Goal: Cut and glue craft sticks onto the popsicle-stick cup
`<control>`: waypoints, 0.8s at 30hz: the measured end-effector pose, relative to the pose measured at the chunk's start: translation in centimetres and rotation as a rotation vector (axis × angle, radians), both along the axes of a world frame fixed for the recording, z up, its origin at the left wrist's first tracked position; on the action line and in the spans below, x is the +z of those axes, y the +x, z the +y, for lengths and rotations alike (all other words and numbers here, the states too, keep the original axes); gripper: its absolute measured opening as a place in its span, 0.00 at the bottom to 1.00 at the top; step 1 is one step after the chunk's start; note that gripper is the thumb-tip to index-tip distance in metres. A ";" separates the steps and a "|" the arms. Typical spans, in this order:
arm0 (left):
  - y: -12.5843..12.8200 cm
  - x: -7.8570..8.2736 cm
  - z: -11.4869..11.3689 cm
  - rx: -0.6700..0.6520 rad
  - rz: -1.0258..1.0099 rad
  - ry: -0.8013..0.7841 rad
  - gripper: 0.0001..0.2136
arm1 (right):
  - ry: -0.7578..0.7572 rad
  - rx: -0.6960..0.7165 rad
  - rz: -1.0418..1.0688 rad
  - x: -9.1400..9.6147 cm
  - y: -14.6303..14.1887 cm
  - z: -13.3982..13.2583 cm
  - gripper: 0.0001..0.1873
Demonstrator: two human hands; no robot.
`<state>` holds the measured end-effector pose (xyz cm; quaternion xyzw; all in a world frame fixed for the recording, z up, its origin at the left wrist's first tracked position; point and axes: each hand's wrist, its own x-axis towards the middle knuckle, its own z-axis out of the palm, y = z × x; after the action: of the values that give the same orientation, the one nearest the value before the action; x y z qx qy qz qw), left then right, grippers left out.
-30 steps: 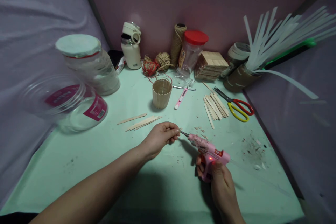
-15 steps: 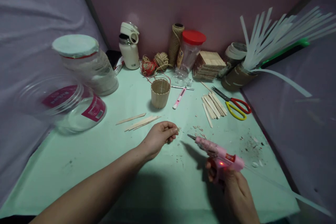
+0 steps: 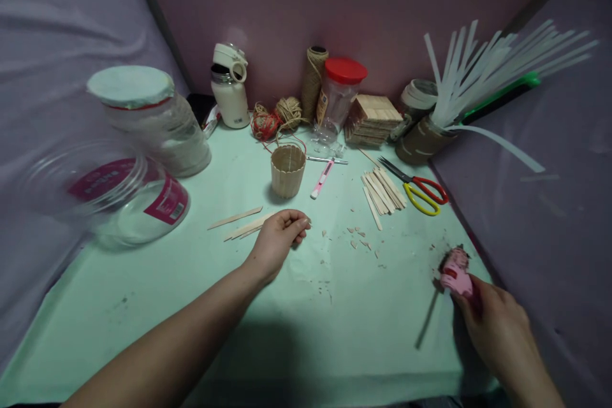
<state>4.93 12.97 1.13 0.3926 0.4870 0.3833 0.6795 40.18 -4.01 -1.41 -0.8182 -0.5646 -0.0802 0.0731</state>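
The person's left hand [image 3: 282, 239] pinches a tiny pale piece [image 3: 309, 224] (too small to make out) between thumb and fingertips, near the wooden cup [image 3: 287, 178]. The right hand [image 3: 500, 322] is wrapped around the pink glue gun [image 3: 456, 279] at the right side of the table [image 3: 377, 325], well apart from the scattered wood chips [image 3: 354, 245].

a craft workspace is indicated by the pink glue gun [image 3: 456, 271], and by wooden sticks [image 3: 384, 191], scissors [image 3: 407, 178] and twine [image 3: 289, 113] laid out on a table [image 3: 335, 331].
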 end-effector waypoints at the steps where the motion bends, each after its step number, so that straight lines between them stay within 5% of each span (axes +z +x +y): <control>1: 0.0 0.0 0.1 0.002 0.021 0.012 0.08 | -0.009 0.009 -0.038 0.7 -0.4 -0.1 0.24; 4: 0.0 -0.1 0.2 -0.010 0.101 0.050 0.07 | 0.102 0.058 -0.062 4.4 -4.0 1.2 0.26; 7: -0.1 -0.1 0.2 -0.047 0.188 0.079 0.07 | 0.254 0.209 0.231 7.2 -10.6 5.0 0.17; 9: -0.1 -0.1 0.2 -0.064 0.229 0.094 0.08 | 0.153 0.358 0.426 7.3 -15.0 8.2 0.10; 12: -0.2 -0.2 0.2 -0.077 0.248 0.124 0.08 | -0.038 0.354 0.476 5.6 -19.4 12.0 0.06; 19: -0.2 -0.8 0.3 -0.102 0.261 0.130 0.08 | -0.147 0.307 0.479 3.3 -20.4 13.6 0.05; 24: -0.3 -0.8 0.4 -0.121 0.273 0.122 0.07 | -0.114 0.271 0.749 3.1 -19.7 13.6 0.06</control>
<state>4.65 13.33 0.33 0.5101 0.5260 0.3138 0.6039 20.47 9.56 1.74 -0.7116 -0.6052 0.2654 0.2385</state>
